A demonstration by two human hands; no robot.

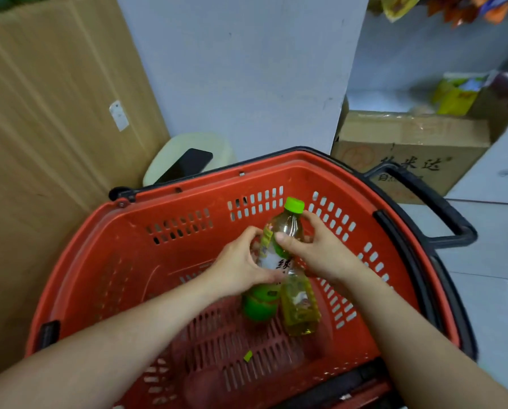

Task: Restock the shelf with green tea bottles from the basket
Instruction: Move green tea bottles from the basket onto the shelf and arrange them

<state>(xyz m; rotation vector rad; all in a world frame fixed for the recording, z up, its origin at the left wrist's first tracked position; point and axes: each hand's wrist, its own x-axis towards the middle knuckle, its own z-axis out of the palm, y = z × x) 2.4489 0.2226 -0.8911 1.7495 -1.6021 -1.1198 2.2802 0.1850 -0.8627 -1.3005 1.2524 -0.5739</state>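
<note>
A red plastic basket (170, 208) with black handles stands right below me. Both hands reach into it. My right hand (320, 252) grips the shoulder of a green tea bottle (291, 222) with a light green cap; its yellow base points toward me. Pressed against that bottle's left side is a second bottle (258, 304), of which only a strip of label and the green lower part show. My left hand (238, 267) curls around this second bottle, hiding most of it. Both bottles are tilted above the basket floor.
Large cardboard sheets (40, 113) lean on the left. A pale bin (176, 149) with a black phone (188, 163) on it stands behind the basket. A white panel (241, 69) rises ahead, and a cardboard box (409, 149) sits at the right. A small green scrap (247, 356) lies in the basket.
</note>
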